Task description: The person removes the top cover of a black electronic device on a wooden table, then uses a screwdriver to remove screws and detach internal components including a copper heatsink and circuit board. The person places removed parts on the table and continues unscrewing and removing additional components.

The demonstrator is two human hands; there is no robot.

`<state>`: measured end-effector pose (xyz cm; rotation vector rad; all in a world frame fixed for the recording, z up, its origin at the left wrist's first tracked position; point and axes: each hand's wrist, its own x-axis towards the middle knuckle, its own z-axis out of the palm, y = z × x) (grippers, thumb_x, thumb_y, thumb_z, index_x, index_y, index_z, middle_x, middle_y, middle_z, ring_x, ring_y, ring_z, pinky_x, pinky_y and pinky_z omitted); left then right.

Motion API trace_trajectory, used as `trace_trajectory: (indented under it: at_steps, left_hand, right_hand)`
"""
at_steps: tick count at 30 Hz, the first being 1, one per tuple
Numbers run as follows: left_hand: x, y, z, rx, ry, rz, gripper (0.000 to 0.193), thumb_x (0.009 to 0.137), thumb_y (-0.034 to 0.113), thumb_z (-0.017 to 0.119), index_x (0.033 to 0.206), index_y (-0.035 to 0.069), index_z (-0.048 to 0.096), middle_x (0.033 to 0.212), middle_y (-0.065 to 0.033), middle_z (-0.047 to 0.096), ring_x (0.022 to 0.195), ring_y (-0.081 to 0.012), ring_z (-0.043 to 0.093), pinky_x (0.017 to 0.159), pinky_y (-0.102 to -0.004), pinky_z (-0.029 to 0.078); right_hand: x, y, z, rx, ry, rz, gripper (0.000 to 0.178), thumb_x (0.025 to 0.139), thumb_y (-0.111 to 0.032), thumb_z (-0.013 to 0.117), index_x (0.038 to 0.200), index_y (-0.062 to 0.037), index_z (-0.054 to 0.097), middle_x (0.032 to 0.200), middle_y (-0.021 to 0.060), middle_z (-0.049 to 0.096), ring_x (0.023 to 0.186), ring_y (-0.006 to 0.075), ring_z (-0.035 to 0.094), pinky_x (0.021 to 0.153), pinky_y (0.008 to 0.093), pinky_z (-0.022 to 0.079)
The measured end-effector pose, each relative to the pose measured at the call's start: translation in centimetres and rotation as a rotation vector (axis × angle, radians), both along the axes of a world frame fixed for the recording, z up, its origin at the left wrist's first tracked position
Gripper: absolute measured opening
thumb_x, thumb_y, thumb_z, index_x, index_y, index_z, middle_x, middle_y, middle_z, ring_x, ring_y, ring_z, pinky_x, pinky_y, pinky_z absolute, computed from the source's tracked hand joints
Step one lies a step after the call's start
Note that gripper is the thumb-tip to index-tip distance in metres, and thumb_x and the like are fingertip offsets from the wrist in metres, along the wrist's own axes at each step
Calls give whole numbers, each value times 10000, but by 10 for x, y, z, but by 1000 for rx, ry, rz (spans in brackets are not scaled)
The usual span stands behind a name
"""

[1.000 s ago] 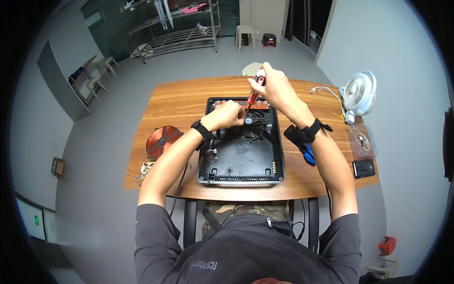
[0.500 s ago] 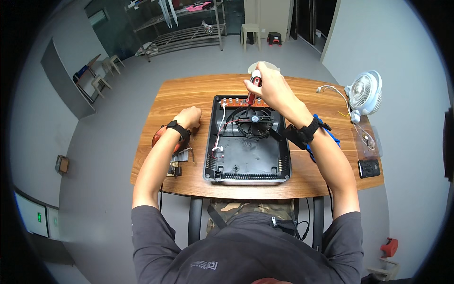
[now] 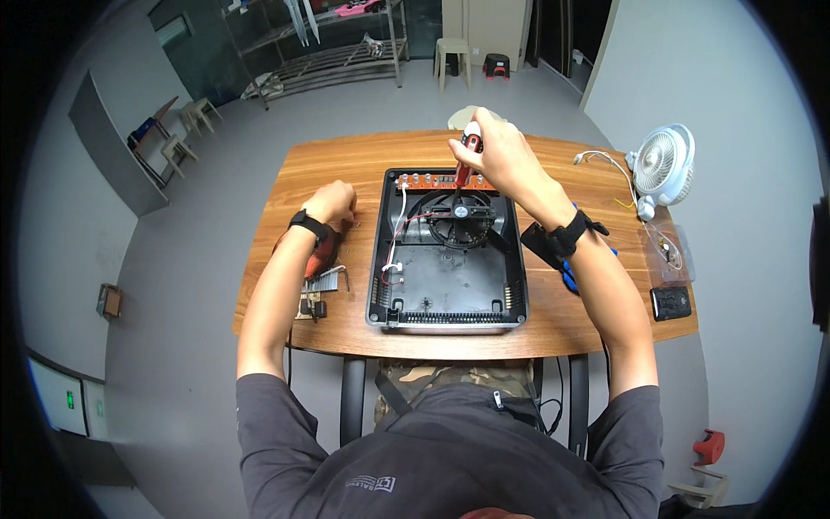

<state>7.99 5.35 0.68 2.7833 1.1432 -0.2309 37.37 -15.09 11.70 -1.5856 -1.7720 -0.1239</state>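
Right hand (image 3: 501, 156) gripped red screwdriver (image 3: 468, 154) over the open black housing (image 3: 447, 281); left hand (image 3: 333, 201) on surface (image 3: 553, 329), seemingly curled on something small

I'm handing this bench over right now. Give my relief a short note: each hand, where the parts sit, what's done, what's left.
Right hand: grip closed on a red-handled screwdriver, tip down at the orange circuit board along the far edge of the opened black appliance case.
Left hand: resting on the wooden table, left of the case, fingers curled; whether it holds anything cannot be told.
Black fan sits inside the case, red and white wires beside it.
Done: case is open.
Left: board is in place; screw state too small to tell.
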Motion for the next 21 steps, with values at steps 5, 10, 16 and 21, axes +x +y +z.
trace_trajectory:
  at_steps: [5,10,16,21]
  left_hand:
    - [-1,6,23,33,-267,-152,139,825,131,762,937,49,776,853,-152,756,793,-307,730,754,-393,577]
    - [33,-47,73,-159,-407,-243,171,874,102,732,1004,-6,760,890,-161,766,795,-259,735,749,-364,571]
    - [40,-67,83,-181,-443,-320,191,902,98,724,1058,-10,747,956,-160,769,875,-253,743,808,-357,579]
    - [45,-74,80,-210,-559,-384,254,900,126,743,1117,-6,729,982,-151,764,878,-245,730,815,-353,573]
  right_hand:
    - [-15,12,4,37,-41,-8,418,921,-339,737,925,21,524,796,242,676,747,413,684,685,467,548]
    - [-31,24,5,18,-36,-15,419,931,-359,725,927,15,535,764,217,686,705,400,684,667,463,548]
    - [-39,28,7,28,-96,-45,440,938,-401,706,936,2,529,745,215,684,710,406,685,669,468,550]
    - [-32,33,5,51,-75,11,473,925,-420,703,976,11,516,773,260,690,744,466,690,655,513,564]
